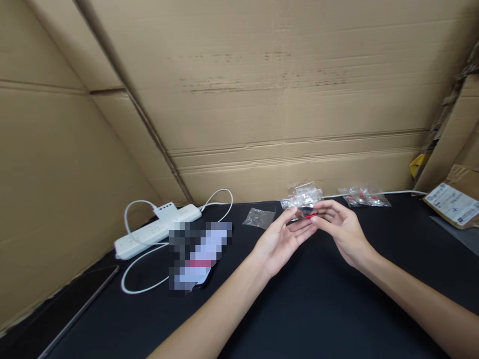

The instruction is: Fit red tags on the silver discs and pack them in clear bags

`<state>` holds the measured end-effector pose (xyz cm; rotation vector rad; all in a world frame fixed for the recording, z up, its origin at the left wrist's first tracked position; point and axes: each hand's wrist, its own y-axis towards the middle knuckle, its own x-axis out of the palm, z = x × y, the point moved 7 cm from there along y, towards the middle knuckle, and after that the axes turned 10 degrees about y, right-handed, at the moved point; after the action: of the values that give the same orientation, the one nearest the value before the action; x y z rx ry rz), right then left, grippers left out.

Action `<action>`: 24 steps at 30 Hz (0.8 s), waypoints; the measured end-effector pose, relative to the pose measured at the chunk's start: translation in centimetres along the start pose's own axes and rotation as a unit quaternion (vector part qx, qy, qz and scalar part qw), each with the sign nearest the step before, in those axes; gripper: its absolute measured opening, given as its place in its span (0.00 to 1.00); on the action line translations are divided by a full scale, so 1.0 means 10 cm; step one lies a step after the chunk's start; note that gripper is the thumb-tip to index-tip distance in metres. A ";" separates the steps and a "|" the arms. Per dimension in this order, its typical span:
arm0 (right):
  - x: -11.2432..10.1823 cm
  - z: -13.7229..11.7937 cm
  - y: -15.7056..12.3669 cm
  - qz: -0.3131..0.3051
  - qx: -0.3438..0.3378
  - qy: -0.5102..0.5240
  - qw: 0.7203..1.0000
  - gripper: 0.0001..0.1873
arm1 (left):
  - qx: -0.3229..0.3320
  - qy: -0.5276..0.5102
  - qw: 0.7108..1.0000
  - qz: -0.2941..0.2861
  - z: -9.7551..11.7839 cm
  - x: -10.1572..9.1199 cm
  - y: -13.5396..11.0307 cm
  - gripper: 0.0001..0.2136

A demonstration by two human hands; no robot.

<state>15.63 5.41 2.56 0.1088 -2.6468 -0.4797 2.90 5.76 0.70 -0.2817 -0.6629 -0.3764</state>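
Above the middle of the black tabletop, my left hand (pixel 281 238) and my right hand (pixel 342 232) meet at a small dark item with a red part (pixel 309 216). My left thumb and fingers pinch its left side, while my right thumb presses by the red part and the right fingers curl behind. Fingers cover much of it, so I cannot make out its kind. Just behind the hands lies a heap of clear plastic bags (pixel 305 193). Left of them is a flat clear bag (pixel 259 217). More clear bags with red bits inside (pixel 363 197) lie to the right.
A white power strip (pixel 149 233) with a looped white cable stands at the left, beside a phone-like object (pixel 204 259) blurred by pixels. A dark flat panel (pixel 71 309) lies front left. Cardboard walls (pixel 262 99) enclose the table; a labelled brown package (pixel 454 199) sits right.
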 end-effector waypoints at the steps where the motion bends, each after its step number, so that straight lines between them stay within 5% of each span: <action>1: -0.01 0.01 0.00 0.001 0.010 0.008 1.000 0.12 | -0.001 0.003 1.000 0.000 0.00 0.00 0.00 0.07; 12: 0.07 0.21 -0.03 -0.049 0.189 0.147 0.970 0.07 | -0.008 0.018 1.000 -0.020 -0.02 0.01 0.00 0.08; 24: -0.05 0.06 0.04 -0.023 0.079 0.008 0.997 0.11 | -0.002 0.035 0.999 -0.013 0.00 -0.01 0.00 0.06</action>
<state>15.82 6.02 2.01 0.2219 -2.6688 -0.2826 2.84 5.80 0.61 -0.2630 -0.5970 -0.4118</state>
